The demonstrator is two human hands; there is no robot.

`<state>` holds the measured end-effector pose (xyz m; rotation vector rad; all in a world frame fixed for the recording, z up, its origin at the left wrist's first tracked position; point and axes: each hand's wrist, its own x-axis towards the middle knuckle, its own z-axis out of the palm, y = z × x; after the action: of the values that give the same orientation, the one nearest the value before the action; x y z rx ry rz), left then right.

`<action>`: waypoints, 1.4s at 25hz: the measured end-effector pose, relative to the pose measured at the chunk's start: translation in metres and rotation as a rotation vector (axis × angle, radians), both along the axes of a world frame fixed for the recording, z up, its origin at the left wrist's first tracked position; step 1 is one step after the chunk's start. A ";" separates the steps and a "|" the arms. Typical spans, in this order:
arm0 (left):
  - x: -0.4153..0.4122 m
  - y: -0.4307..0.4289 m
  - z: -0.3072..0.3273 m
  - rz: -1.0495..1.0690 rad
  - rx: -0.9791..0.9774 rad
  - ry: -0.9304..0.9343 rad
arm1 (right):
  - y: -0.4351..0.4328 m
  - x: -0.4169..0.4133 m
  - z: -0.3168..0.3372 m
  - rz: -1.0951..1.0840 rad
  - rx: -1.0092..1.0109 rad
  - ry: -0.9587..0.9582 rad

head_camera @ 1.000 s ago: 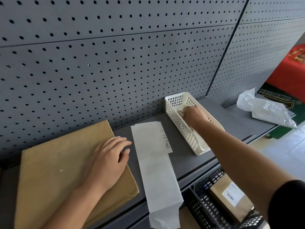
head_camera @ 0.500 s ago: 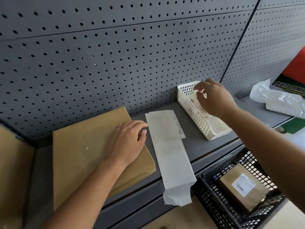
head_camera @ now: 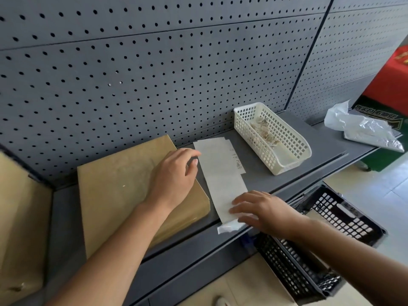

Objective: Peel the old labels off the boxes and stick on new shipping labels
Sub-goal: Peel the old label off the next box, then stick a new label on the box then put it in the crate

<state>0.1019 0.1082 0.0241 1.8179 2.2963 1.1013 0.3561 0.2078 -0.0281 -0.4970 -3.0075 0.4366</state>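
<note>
A flat brown cardboard box [head_camera: 123,186] lies on the grey shelf [head_camera: 260,173], its top bare. My left hand [head_camera: 174,175] rests flat on the box's right edge, fingers slightly spread. To the box's right lies a long white strip of label sheets [head_camera: 220,173], its near end hanging over the shelf's front edge. My right hand [head_camera: 262,208] hovers over that near end with fingers spread, holding nothing. A white plastic basket [head_camera: 293,160] further right holds crumpled peeled label scraps [head_camera: 265,133].
A grey pegboard wall [head_camera: 154,62] backs the shelf. A black crate [head_camera: 344,219] sits below the shelf at right. Clear plastic bags [head_camera: 364,129] lie at far right. Another cardboard box [head_camera: 19,217] stands at the left edge. A red cloth [head_camera: 390,85] shows beyond.
My right hand left the white basket and came down toward me to the near end of the label strip. My left hand stayed on the box. The view shifted.
</note>
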 end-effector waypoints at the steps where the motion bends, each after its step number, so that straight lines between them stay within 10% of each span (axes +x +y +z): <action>1: 0.001 -0.003 -0.001 -0.008 0.002 -0.004 | 0.003 -0.002 0.005 -0.015 -0.027 0.031; 23: 0.023 0.012 0.006 -0.152 0.015 -0.192 | 0.054 -0.060 0.095 -0.189 -0.350 0.319; 29: 0.023 0.031 0.016 -0.036 0.031 -0.614 | 0.061 -0.059 0.106 -0.458 -0.774 0.677; 35: 0.022 0.037 0.024 0.006 -0.058 -0.926 | 0.065 -0.043 0.095 -0.433 -0.786 0.536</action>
<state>0.1240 0.1452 0.0485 0.9333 1.7239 1.4354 0.3129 0.2730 0.0668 -0.8651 -2.0509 1.4299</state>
